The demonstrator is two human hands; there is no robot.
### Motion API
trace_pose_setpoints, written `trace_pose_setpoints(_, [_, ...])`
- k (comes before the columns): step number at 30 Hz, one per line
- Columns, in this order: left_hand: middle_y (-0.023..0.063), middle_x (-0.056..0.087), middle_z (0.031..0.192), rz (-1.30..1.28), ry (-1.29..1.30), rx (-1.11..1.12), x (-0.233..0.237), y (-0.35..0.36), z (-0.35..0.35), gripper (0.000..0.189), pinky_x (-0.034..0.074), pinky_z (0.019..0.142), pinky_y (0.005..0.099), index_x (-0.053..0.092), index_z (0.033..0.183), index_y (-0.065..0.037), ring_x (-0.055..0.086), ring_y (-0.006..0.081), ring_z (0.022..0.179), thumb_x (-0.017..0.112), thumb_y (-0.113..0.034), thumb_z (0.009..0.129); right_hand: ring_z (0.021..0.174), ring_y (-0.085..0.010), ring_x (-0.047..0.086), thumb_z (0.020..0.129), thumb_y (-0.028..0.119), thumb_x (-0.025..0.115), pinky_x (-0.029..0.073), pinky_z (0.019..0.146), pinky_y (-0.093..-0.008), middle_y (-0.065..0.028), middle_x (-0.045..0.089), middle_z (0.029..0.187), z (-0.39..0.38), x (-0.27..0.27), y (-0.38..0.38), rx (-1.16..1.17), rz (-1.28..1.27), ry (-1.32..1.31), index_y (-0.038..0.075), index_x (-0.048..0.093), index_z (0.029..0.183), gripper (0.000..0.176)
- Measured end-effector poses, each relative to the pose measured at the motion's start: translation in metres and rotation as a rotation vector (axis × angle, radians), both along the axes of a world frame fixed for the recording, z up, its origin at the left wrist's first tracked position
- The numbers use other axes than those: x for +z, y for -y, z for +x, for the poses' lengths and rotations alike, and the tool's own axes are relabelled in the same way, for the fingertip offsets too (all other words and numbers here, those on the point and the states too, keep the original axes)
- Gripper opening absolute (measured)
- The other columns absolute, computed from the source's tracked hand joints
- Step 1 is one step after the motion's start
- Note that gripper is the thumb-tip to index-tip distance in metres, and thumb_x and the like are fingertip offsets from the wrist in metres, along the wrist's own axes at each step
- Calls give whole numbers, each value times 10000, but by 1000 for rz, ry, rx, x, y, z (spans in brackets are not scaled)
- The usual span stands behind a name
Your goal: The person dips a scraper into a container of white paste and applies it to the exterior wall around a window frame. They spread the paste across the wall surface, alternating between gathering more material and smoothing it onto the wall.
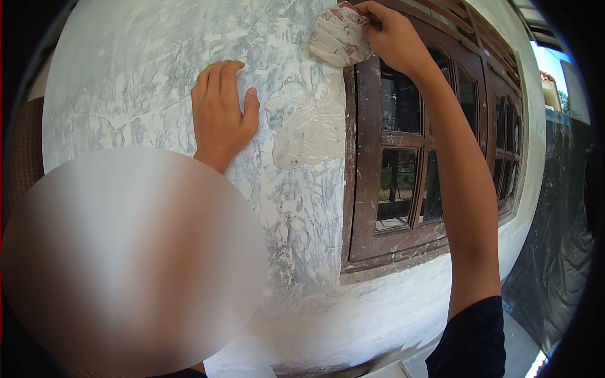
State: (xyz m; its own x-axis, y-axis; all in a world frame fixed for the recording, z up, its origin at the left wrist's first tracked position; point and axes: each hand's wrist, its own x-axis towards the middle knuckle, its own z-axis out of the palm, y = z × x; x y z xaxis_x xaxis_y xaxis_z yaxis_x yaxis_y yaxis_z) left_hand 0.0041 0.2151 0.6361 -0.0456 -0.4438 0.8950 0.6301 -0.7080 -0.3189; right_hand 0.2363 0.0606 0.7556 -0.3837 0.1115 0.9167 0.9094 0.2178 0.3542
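My right hand (389,33) is raised at the top, beside the window frame's upper left corner. Its fingers pinch a flat, rounded piece with red print (341,35), smeared with whitish paste; what kind of piece it is I cannot make out. The piece is against or very near the wall (164,69), which has patchy grey and white coating. Below it, a wet-looking beige patch of paste (305,126) spreads over the wall. Left of that patch is my left hand (222,113), its back toward me, fingers extended and slightly bent, thumb apart, with nothing visible in it.
A brown wooden window (372,189) with glass panes fills the right side, its frame spotted with white. Slatted wood (498,44) runs above it. Dark plastic sheeting (548,239) hangs at the far right. A blurred oval covers the lower left.
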Motion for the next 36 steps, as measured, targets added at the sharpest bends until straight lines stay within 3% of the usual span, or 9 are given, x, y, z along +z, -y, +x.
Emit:
trace_pose_setpoints(6, [163,571,1221,-10,-6,-12,-2,0,0,401,351,1012,437,541,1204,-29,489,341,1184,575,-143,822,1022,-288,661,791,-13,531,491,926,-365,-179,693,1081,5,-26,3,-17,-489,97,0,638,1166,391])
trace_pose_setpoints(11, [159,573,1216,-14,-5,-6,-1,1,0,389,355,1004,435,545,1196,-30,492,336,1178,572,-138,823,1039,-304,656,784,-7,529,482,950,-366,-194,687,1097,7,-5,-3,63,-148,-23,-3,632,1167,397])
trace_pose_setpoints(13, [158,573,1216,-12,-7,-6,-1,1,0,388,355,1004,435,545,1195,-30,492,336,1177,571,-137,824,1053,-197,618,896,-13,515,461,946,-328,-107,669,1110,4,0,3,95,-35,-87,3,594,1213,328])
trace_pose_setpoints(18, [156,575,1214,-5,-10,-14,-2,0,-1,386,354,1005,434,546,1196,-31,493,337,1173,569,-135,825,1027,-372,652,765,16,525,486,941,-373,-239,681,1074,0,-24,6,83,-300,18,-5,643,1147,400])
trace_pose_setpoints(23, [154,579,1208,4,-5,-8,0,-2,-1,383,358,1002,435,548,1191,-29,498,337,1164,572,-131,823,1015,-347,664,710,41,536,500,921,-377,-221,691,1059,6,-15,-1,-41,-68,-127,0,659,1131,440])
trace_pose_setpoints(25, [149,580,1197,5,-5,-15,0,-3,-1,383,362,998,437,553,1181,-33,495,331,1168,586,-138,814,949,-198,643,835,8,509,483,890,-317,-141,688,1060,2,-16,3,36,32,-289,-28,620,1175,360])
trace_pose_setpoints(26, [144,582,1186,7,-6,-24,0,-3,-1,384,365,995,440,558,1171,-37,493,324,1171,601,-145,805,995,-316,675,723,62,536,501,913,-375,-195,704,1047,3,-16,1,190,-62,-281,5,663,1149,448])
trace_pose_setpoints(29, [145,582,1185,6,-2,-21,0,-3,-1,383,366,995,438,558,1171,-40,493,323,1172,598,-147,806,986,-309,679,727,74,542,503,908,-368,-191,709,1032,7,-32,-9,101,-313,-191,-2,664,1148,445])
trace_pose_setpoints(36, [143,583,1185,5,4,-18,0,-2,-1,379,367,994,438,559,1173,-43,494,321,1173,596,-147,810,971,-285,668,738,74,539,482,915,-344,-181,697,1066,19,-34,-2,149,-119,-398,-23,656,1137,427])
